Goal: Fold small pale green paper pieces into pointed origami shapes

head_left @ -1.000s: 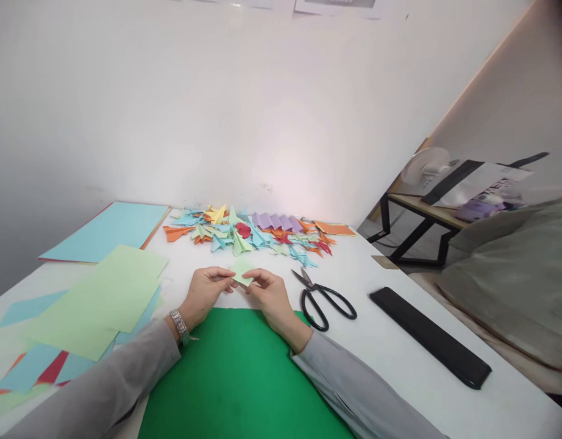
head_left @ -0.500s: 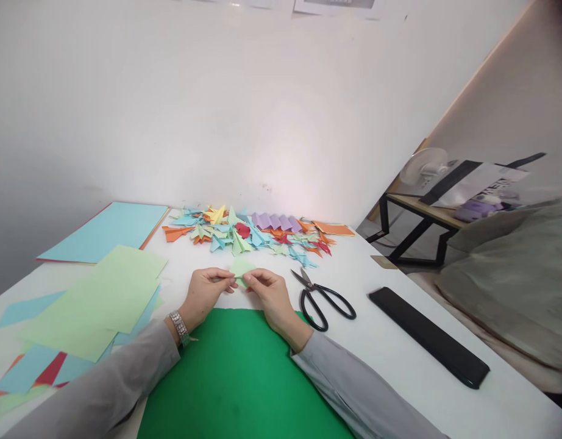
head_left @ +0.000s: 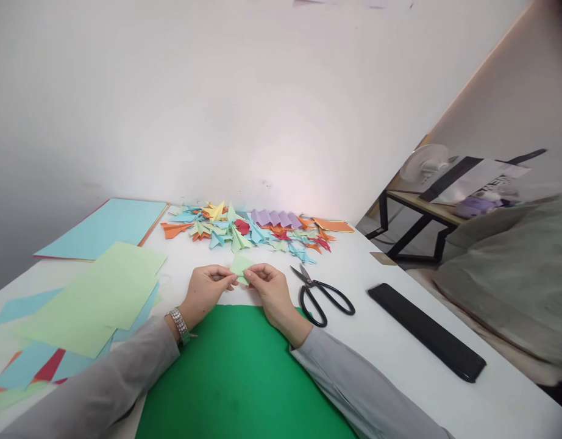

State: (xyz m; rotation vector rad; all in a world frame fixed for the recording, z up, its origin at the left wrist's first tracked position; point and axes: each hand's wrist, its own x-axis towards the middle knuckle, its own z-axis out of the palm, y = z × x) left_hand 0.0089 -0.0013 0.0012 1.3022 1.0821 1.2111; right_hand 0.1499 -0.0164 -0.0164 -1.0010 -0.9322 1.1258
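Note:
A small piece of light green paper [head_left: 239, 266] is pinched between my two hands, just past the far edge of the green sheet [head_left: 235, 366]. My left hand [head_left: 206, 291], with a metal watch on its wrist, grips the paper's left side by thumb and fingertips. From the right, my right hand [head_left: 272, 294] pinches the same paper. Its lower part is partly covered by my fingers, so the folds there are hard to make out. Black-handled scissors [head_left: 314, 292] lie with blades slightly apart beside my right hand.
Behind my hands lies a pile of folded paper planes [head_left: 238, 228] with a pleated purple paper [head_left: 276, 219]. Light green sheets [head_left: 98, 292] and a blue sheet stack [head_left: 107, 227] lie left. A black long case [head_left: 425, 329] sits right, and orange paper [head_left: 333, 225] lies at the back.
The view has tilted down slightly. Both hands still pinch the light green paper, and a bit more of its face shows above the fingers. The scissors and pile lie as before.

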